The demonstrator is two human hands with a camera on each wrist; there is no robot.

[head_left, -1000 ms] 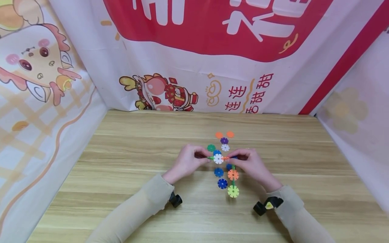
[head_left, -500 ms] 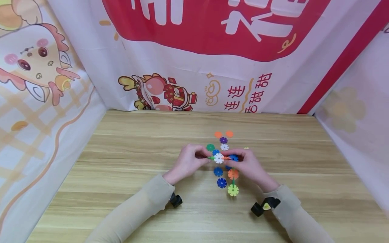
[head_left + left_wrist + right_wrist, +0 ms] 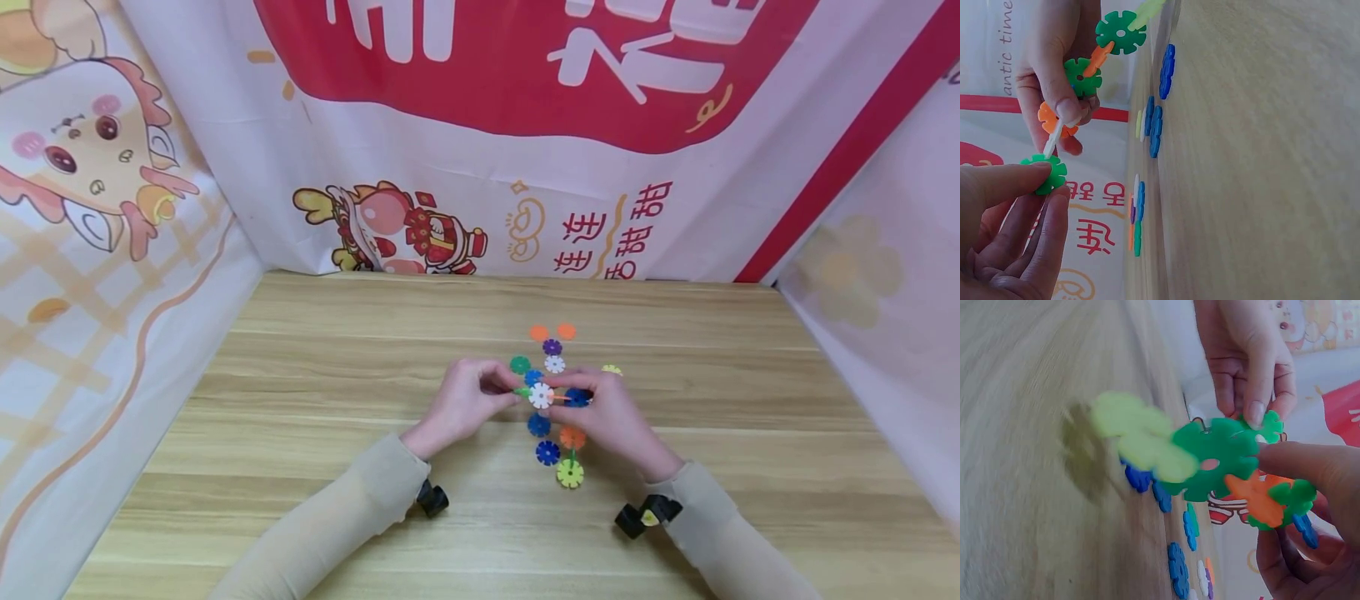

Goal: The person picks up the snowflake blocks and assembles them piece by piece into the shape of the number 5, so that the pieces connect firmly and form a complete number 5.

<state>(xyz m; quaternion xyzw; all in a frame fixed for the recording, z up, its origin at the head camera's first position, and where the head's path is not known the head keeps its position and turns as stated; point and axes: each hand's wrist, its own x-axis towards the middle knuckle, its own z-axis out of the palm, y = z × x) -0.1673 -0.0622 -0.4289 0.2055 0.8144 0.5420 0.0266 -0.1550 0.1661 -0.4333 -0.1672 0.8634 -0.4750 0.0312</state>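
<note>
We hold a chain (image 3: 558, 417) of snowflake discs between both hands above the table (image 3: 300, 367). Our left hand (image 3: 465, 400) pinches the green disc (image 3: 1044, 174) at one end between thumb and fingertips. Our right hand (image 3: 607, 412) grips the chain farther along, fingers curled round the middle discs (image 3: 1082, 78). A white disc (image 3: 541, 395) shows edge-on between the two hands, so the join lies right in the gap, equally near both.

From the right hand the chain's long axis runs toward us, through an orange disc (image 3: 572, 437) to a yellow-green disc (image 3: 570, 473) at the free end, which hangs just over the table.

Loose discs lie flat around the hands: two blue ones (image 3: 543, 439) just under the gap, a green disc (image 3: 520, 364) just beyond the left fingers, and white, purple and orange ones (image 3: 553, 346) farther off. A yellow-green piece (image 3: 611, 369) lies beyond the right hand. Nothing stands between the hands.
</note>
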